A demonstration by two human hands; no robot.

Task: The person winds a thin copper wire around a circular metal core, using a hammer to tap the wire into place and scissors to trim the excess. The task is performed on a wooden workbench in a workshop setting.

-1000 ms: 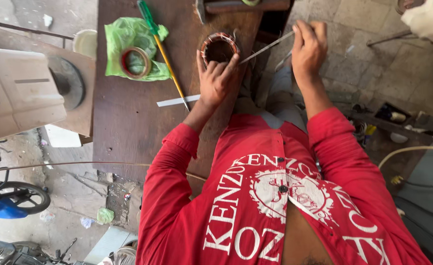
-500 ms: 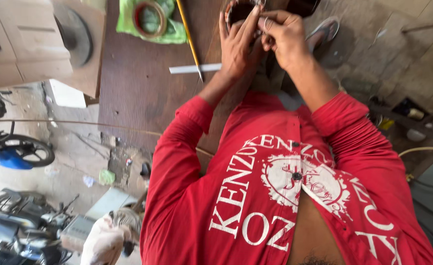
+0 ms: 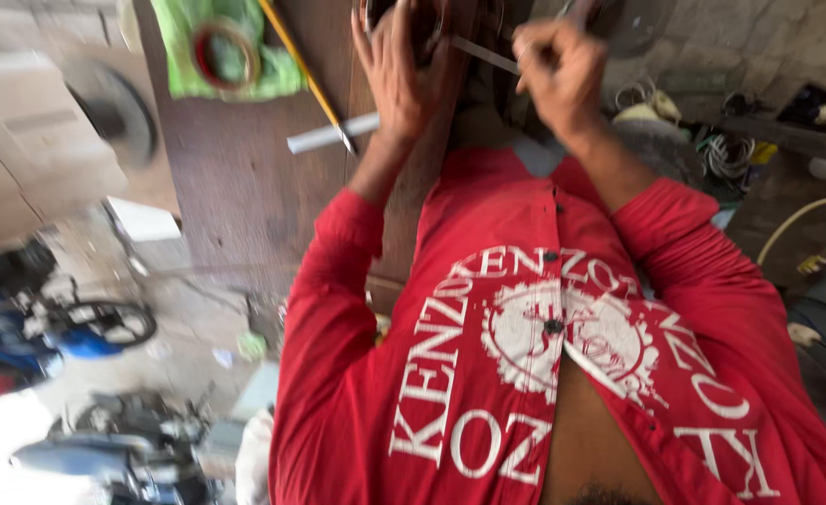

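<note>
Since half a second ago the right hand [image 3: 555, 70] has drawn away rightward, pinching a thin grey strip [image 3: 483, 54]. The left hand [image 3: 402, 70], fingers spread, steadies the round copper-wound coil [image 3: 376, 11] on the brown wooden surface [image 3: 235, 178]. Judged step: threading the strip; next needs careful aim.

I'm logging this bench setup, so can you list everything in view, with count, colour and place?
wound coil part: one, dark, top edge, mostly hidden
thin strip: one, pale grey, between the hands
white strip: one, on wooden table
yellow-handled tool: one, across table
green cloth: one, top left
wire ring: one, reddish, on cloth
bicycle: one, blue, lower left
left hand: on the coil part
right hand: pinching the strip
</note>
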